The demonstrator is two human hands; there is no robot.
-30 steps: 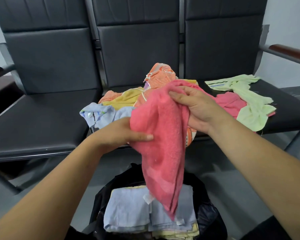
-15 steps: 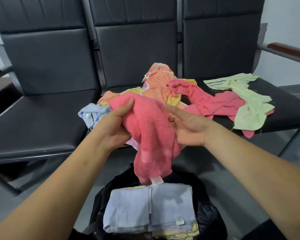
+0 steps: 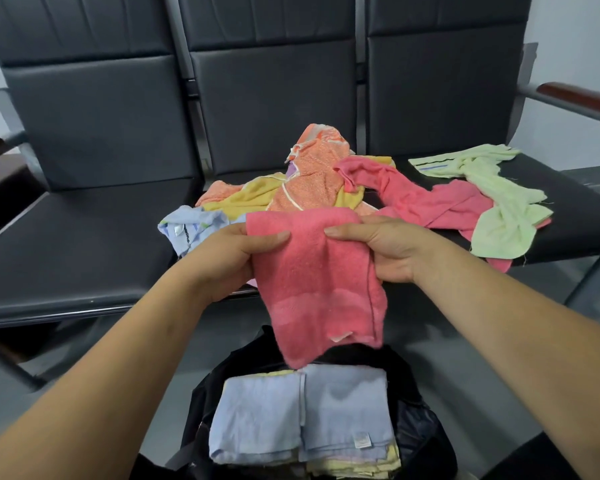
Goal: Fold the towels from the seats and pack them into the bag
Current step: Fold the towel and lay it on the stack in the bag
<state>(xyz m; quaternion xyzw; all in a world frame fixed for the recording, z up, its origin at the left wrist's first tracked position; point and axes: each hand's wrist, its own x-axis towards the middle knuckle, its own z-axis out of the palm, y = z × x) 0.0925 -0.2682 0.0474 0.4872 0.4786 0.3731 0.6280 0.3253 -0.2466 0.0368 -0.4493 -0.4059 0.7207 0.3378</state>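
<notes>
A pink towel (image 3: pixel 317 282) hangs doubled over in front of me, its lower edge just above the black bag (image 3: pixel 416 441). My left hand (image 3: pixel 236 258) grips its top left corner with the thumb on the front. My right hand (image 3: pixel 385 247) grips the top right corner the same way. Inside the bag lies a folded light blue towel (image 3: pixel 302 417) on top of yellow ones. A loose pile of towels (image 3: pixel 312 185), orange, yellow and blue, sits on the middle seat. A second pink towel (image 3: pixel 426 202) and a pale green towel (image 3: pixel 499 209) lie on the right seat.
Three joined black seats (image 3: pixel 84 237) run across the view with tall backs. A wooden armrest (image 3: pixel 582 98) sticks out at the right and another at the far left. The bag stands on the grey floor (image 3: pixel 482 358) before the middle seat.
The pink towel was bunched between my hands; now both hands have moved apart along its top edge, it hangs flatter, folded in half, and has come away from the second pink towel.
</notes>
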